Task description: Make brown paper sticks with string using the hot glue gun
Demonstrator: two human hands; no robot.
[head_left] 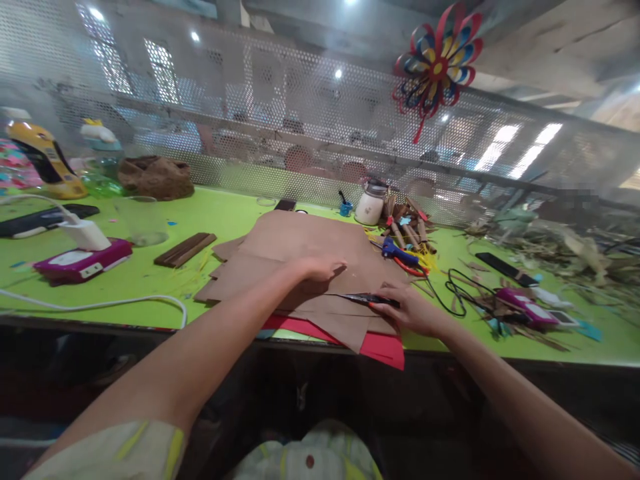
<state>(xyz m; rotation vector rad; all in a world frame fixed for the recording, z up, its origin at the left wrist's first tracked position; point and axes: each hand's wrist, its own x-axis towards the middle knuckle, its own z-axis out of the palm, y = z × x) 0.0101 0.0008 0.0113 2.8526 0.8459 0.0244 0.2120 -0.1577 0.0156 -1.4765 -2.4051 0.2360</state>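
Several brown paper sheets (300, 233) lie stacked at the table's front edge, with red paper (383, 347) sticking out beneath them. My left hand (323, 268) is on the brown paper, its fingers closed on a part of it just above a cut line; the thumb is hidden. Dark-bladed scissors (357, 298) point left into the paper along that line. Wrapped around their handles is my right hand (407, 307), close to the sheets' right side.
A blue glue gun (397, 253) and paper rolls (410, 230) lie right of the sheets, near a white jar (371, 205). Leftward are brown strips (185, 249), a clear cup (145, 223) and a purple power strip (85, 260). A black cable (457, 293) loops at right.
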